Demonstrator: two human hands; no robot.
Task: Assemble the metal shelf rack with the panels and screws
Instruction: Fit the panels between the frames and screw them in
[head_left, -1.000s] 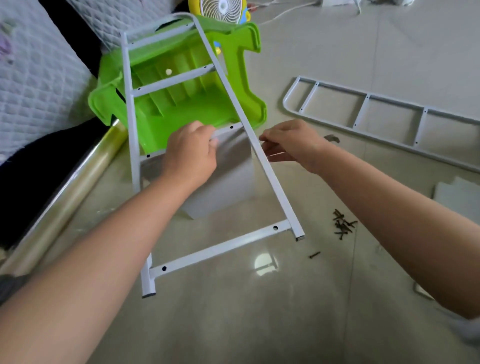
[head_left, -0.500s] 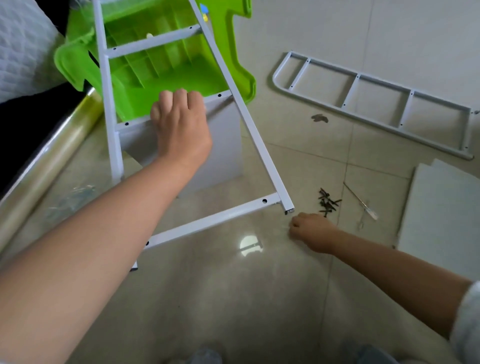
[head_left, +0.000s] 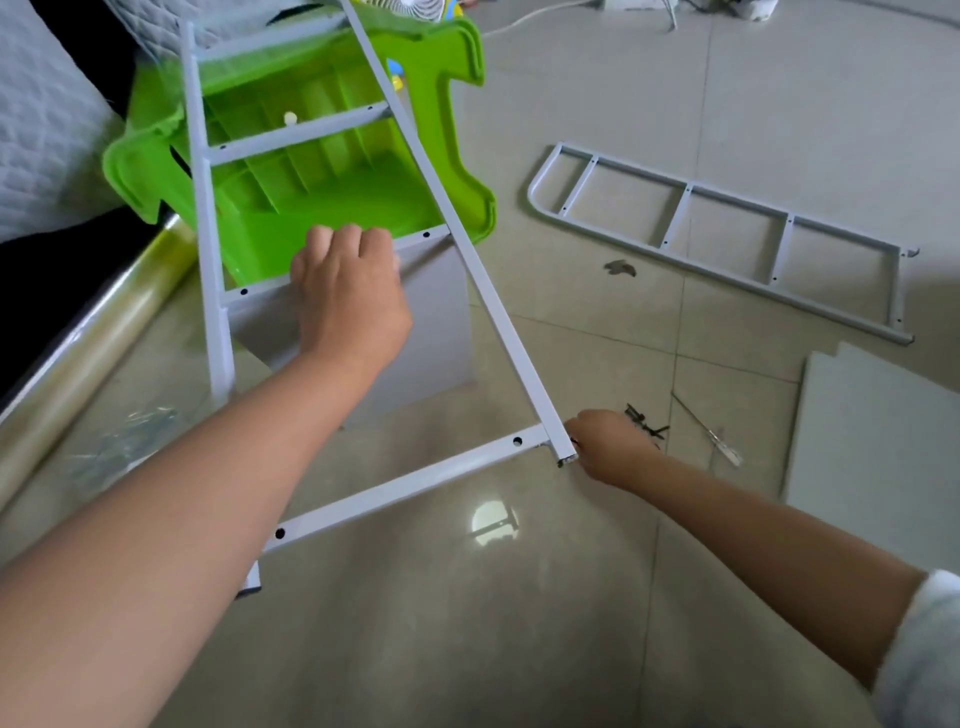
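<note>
A white metal side frame (head_left: 498, 317) leans tilted over a green plastic stool (head_left: 332, 218). A grey shelf panel (head_left: 436, 332) stands under its middle crossbar. My left hand (head_left: 348, 296) grips that crossbar and the panel's top edge. My right hand (head_left: 608, 447) is low on the floor beside the frame's near right foot, fingers curled, with a small dark screw tip showing at the fingertips. A pile of dark screws (head_left: 647, 422) lies just behind it. A second side frame (head_left: 727, 228) lies flat on the tiles at the right.
A thin screwdriver (head_left: 711, 434) lies right of the screws. White panels (head_left: 878, 441) are stacked at the right edge. A roll of clear film (head_left: 93, 332) and a plastic bag of hardware (head_left: 130, 441) lie at the left, beside a quilted mattress (head_left: 41, 130).
My right hand left the frame's rail, dropped to the floor where a loose screw lay, and now sits by the frame's foot. My left hand kept its grip.
</note>
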